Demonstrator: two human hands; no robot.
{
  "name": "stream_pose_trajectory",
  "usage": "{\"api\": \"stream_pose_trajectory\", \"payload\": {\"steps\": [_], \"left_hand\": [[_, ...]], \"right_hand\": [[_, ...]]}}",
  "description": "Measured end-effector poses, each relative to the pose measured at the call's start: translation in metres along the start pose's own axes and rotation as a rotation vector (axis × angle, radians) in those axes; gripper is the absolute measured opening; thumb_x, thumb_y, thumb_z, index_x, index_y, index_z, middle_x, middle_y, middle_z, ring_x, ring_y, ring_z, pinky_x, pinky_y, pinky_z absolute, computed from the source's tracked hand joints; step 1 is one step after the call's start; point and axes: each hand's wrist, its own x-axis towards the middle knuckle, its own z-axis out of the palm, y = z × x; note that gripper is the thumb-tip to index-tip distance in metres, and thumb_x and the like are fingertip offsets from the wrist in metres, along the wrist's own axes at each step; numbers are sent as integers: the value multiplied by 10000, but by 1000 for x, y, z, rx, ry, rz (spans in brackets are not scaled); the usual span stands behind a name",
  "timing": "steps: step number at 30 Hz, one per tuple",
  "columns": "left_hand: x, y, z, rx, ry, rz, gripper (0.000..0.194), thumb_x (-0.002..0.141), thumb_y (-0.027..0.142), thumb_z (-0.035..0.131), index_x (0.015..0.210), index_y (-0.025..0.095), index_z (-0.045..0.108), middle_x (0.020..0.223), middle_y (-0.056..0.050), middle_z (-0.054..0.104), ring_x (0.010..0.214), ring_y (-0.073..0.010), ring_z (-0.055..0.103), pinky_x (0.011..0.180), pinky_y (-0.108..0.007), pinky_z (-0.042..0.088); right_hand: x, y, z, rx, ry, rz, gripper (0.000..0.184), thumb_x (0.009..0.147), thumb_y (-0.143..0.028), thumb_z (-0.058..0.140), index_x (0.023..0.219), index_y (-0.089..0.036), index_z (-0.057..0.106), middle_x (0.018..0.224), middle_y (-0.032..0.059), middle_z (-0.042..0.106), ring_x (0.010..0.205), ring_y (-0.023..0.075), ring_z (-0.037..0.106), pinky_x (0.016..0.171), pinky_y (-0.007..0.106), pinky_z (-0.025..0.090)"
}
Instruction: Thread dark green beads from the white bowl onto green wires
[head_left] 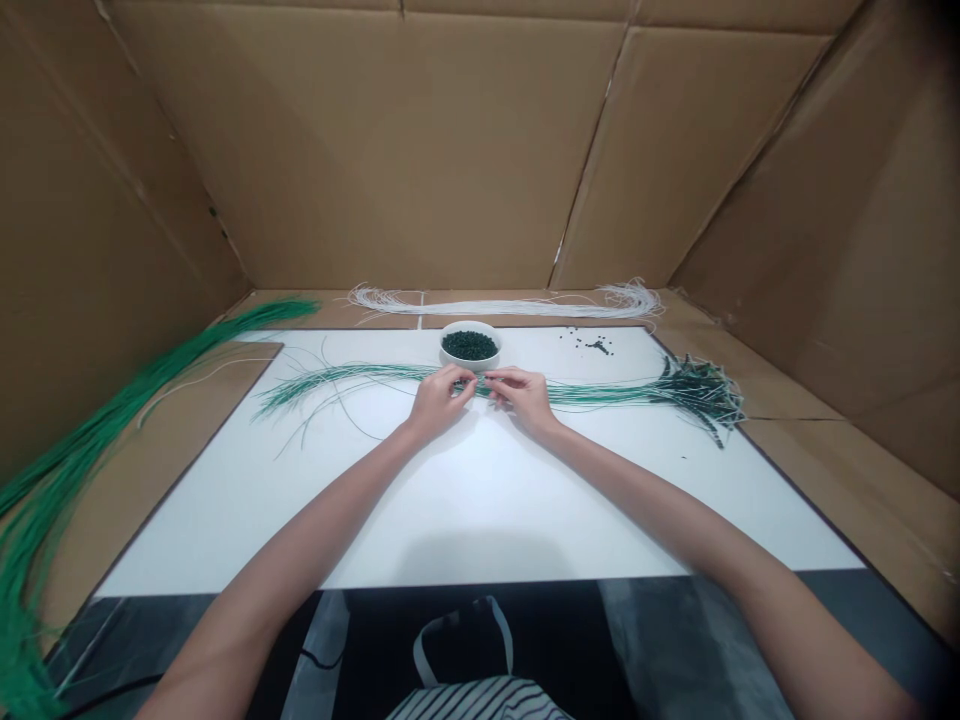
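Observation:
A long bundle of green-and-white wires (600,392) lies across the white board (465,500), its dark-capped ends fanned out at the right (701,392). My left hand (437,400) and my right hand (523,395) meet over the bundle's middle, just in front of a small white bowl (470,335) of dark green beads (469,346). Both hands have their fingers pinched together on the wires, fingertips nearly touching each other. Whether a bead sits between the fingertips is too small to tell.
A thick sheaf of green wires (90,430) runs along the left side. White wires (510,303) lie along the back edge. A few loose dark beads (592,345) are scattered at the back right. Cardboard walls (420,150) enclose the board.

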Motion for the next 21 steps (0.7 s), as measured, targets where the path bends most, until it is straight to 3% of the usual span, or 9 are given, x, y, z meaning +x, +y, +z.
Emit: {"api": "stream_pose_trajectory", "payload": {"steps": [21], "left_hand": [[0,1,0,-23,16,-2,127,787,217,476,765,165,590,721,-5,582,618,-96,486,557,-204,361]], "right_hand": [[0,4,-1,4,-27,-39,210,567,-284,698,719,-140,692,676,27,589,461,85,517,397,211,400]]}}
